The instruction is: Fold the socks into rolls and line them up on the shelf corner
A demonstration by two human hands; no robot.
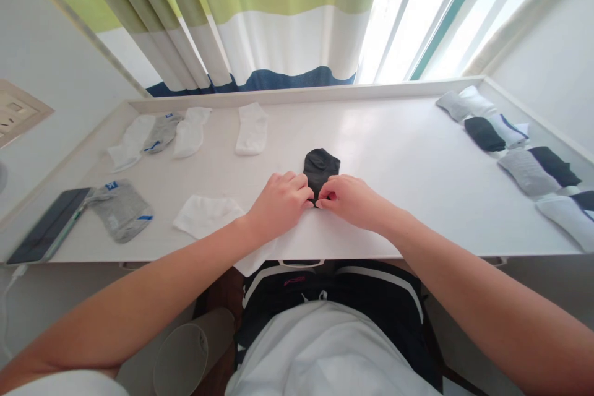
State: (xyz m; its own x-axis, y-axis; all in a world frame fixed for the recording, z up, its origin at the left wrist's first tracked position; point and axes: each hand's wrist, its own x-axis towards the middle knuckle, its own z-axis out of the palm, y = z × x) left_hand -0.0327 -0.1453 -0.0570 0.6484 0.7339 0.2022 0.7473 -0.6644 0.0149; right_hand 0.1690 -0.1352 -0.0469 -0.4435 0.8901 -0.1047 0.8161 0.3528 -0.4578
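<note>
A black sock (321, 167) lies flat near the middle of the white desk (399, 154), its toe end pointing away from me. My left hand (288, 198) pinches the near left edge of it, fingers curled. On the near right edge, my right hand (346, 197) is closed too, thumb against the fingers. The two hands almost meet at the sock's near end, which they partly cover. By my left forearm a white sock (206, 215) rests on the desk, and part of a white sock (255, 258) hangs at the front edge.
Loose socks lie at the left, among them a grey sock (123, 210) and a white sock (252, 129). Several folded socks (529, 171) line the right side. A phone (50, 223) with a cable sits at the left edge. A bin (180, 359) stands below.
</note>
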